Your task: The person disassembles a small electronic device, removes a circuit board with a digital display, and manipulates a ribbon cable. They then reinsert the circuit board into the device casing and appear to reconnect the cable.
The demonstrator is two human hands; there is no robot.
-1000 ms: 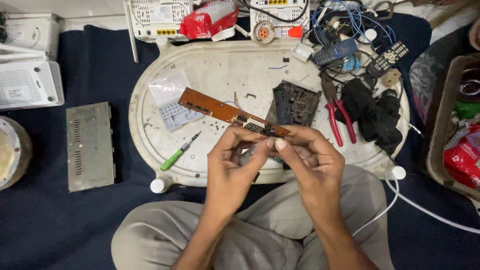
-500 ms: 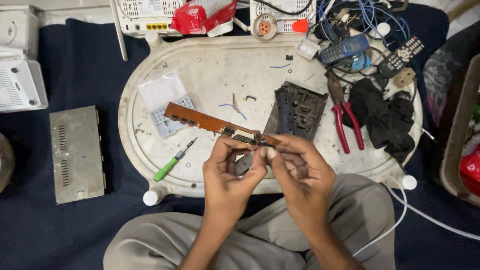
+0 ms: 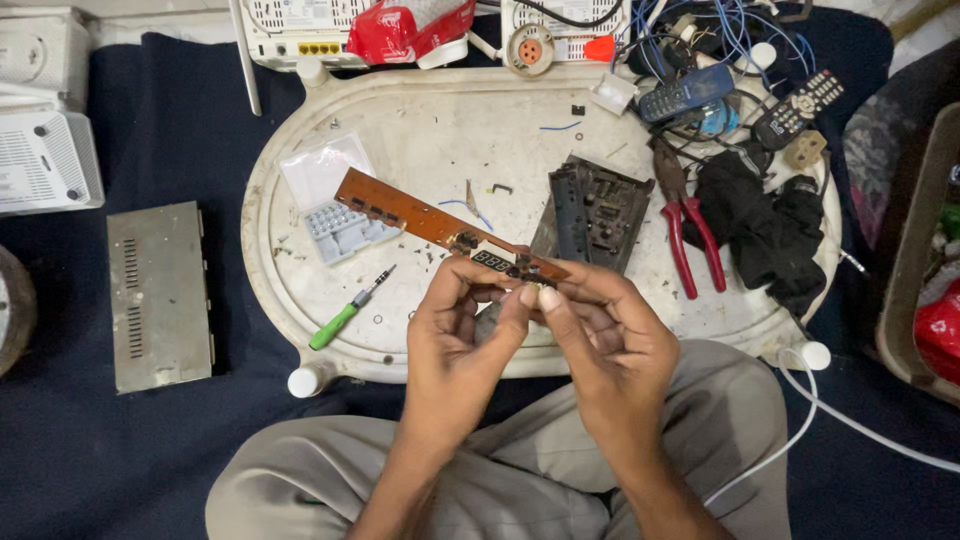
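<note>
We see both hands meeting just below the middle of the frame, over the near edge of a white oval tray (image 3: 500, 110). The left hand (image 3: 462, 335) and the right hand (image 3: 600, 345) are both closed narrowly around the lower right end of a long brown circuit board (image 3: 420, 215), fingertips pinched together where the thumbs touch. The board slants from the centre left of the tray down to the hands, and a small dark display sits on it just above the fingers.

On the tray, left of the board, lies a clear plastic box (image 3: 335, 195) of small parts. Below it, near the lower left rim, we find a green-handled screwdriver (image 3: 345, 312) lying at a slant. Just right of the board's held end stands a dark ribbed part (image 3: 595, 210), tilted. Further right lie red-handled pliers (image 3: 690, 225), and beside them a black cloth (image 3: 765, 225) bunched at the tray's right edge.

At the upper right of the frame a blue phone handset (image 3: 685, 95) and a black remote (image 3: 798, 108) rest among tangled blue wires. To the far left, on the dark blue cloth off the tray, lies a grey metal cover (image 3: 160, 295), with white router boxes (image 3: 45, 160) above it. A white cable (image 3: 860, 425) runs off at the lower right.
</note>
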